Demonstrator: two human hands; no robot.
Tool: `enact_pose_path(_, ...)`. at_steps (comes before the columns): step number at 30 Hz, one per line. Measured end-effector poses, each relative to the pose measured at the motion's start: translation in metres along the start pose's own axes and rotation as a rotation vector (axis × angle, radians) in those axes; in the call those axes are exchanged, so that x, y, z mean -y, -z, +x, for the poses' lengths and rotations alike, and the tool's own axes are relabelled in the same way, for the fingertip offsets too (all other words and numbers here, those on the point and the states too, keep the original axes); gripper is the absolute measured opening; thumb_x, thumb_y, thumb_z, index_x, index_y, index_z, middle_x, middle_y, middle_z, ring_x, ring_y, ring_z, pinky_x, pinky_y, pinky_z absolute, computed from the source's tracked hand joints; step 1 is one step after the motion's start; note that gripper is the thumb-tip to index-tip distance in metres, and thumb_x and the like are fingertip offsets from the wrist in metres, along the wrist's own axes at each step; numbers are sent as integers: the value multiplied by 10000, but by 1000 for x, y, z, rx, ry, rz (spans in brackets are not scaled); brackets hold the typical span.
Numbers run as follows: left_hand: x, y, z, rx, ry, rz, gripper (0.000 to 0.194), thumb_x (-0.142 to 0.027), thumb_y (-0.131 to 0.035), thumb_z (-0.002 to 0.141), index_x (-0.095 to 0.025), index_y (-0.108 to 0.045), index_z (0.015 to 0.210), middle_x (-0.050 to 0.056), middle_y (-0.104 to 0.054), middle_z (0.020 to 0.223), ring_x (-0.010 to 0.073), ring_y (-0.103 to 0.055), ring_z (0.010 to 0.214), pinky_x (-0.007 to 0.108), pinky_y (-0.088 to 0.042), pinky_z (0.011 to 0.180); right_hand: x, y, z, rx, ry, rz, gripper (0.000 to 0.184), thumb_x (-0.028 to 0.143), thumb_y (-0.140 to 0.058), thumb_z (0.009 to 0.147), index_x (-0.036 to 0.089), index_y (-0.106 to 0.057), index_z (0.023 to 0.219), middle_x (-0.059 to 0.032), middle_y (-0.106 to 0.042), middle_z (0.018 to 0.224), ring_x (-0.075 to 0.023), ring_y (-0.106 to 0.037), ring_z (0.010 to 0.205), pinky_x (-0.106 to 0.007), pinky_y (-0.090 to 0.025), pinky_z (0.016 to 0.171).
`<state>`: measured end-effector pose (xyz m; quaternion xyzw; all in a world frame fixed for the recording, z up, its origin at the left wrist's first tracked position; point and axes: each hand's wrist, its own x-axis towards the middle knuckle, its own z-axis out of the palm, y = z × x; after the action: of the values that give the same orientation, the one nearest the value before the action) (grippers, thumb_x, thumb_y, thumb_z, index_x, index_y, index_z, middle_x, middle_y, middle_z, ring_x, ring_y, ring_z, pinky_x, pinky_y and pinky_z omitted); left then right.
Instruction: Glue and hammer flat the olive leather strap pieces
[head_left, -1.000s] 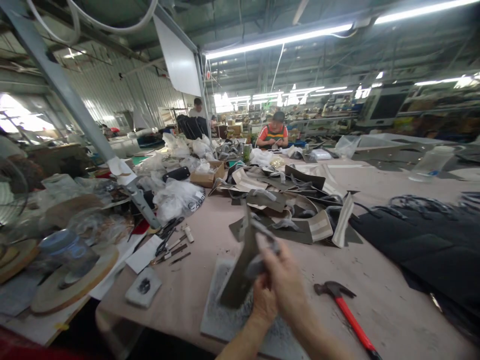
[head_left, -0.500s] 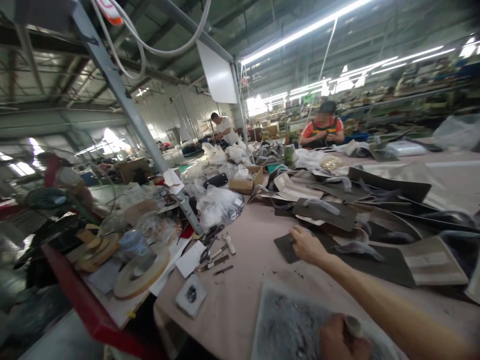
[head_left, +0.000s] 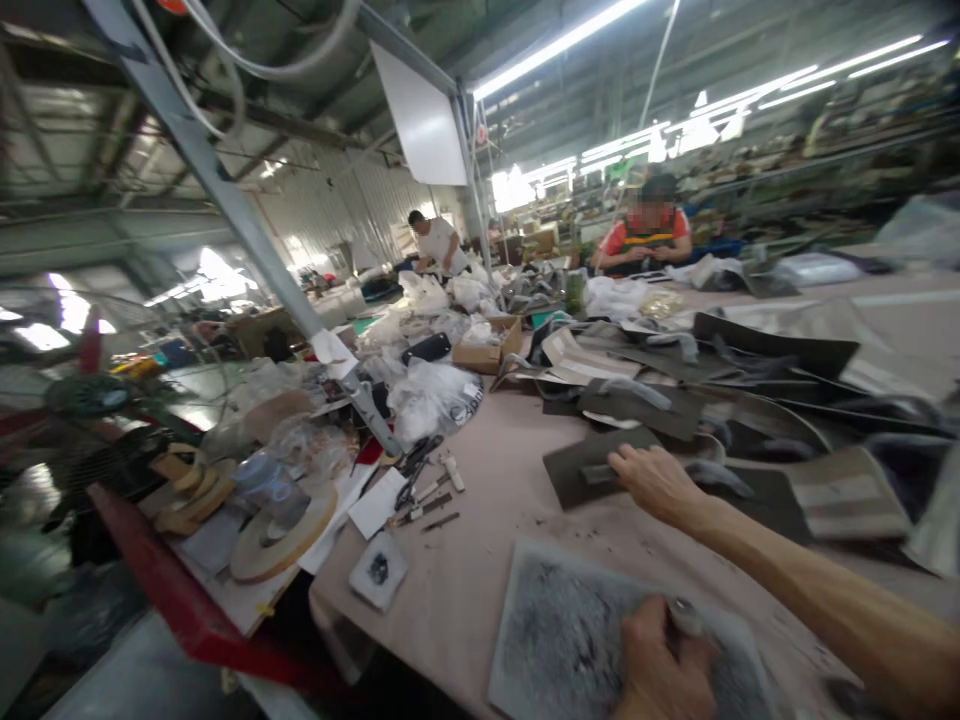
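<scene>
My left hand is closed around a short cylindrical tool at the bottom. Only its round, greyish end shows above the fingers, so I cannot tell its kind. Under this hand lies a pale, worn board with dark marks and scraps. Stretching in from the right, my right hand grips a dark flat panel by a narrow strip on its face. Beside and behind that hand is a pile of similar dark panels, several with grey film-wrapped handles.
Left of the board lie a small tray of dark bits, hand tools and white paper. A tape roll, a slanted red bar and a metal post are farther left. Plastic bags and a cardboard box stand behind; co-workers sit or stand beyond.
My right hand has shifted right, and more of the dark panel and its strip now shows. My left hand still holds the tool over the board. The camera view has moved slightly.
</scene>
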<state>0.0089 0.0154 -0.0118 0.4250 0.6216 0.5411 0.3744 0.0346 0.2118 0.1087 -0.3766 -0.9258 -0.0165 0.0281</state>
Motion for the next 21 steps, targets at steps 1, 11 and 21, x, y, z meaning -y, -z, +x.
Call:
enact_pose_path(1, -6, 4, 0, 40, -23, 42, 71, -249, -666, 781, -242, -710, 837, 124, -697, 786, 238, -659, 748, 364, -471, 663, 0, 11, -16, -10, -25, -5, 223, 153, -444, 960, 125, -651, 1040, -159, -676, 1042, -240, -667, 928, -336, -363, 790)
enact_pose_path(11, 2, 11, 7, -112, -24, -98, 225, -395, -622, 857, -171, -602, 873, 51, -698, 814, 178, -671, 775, 275, -541, 741, 30, 37, -201, -23, -612, 235, 352, 343, -433, 978, 187, -677, 1180, -104, -770, 900, -232, -721, 775, -291, -427, 660)
enact_pose_path(21, -15, 14, 16, 65, -66, -219, 256, -386, -706, 826, -157, -642, 922, 66, -743, 873, 174, -709, 819, 304, -573, 826, 94, -32, -250, 49, -783, 606, 450, 401, -434, 989, 140, -647, 1288, -147, -773, 999, -260, -732, 955, -320, -488, 806)
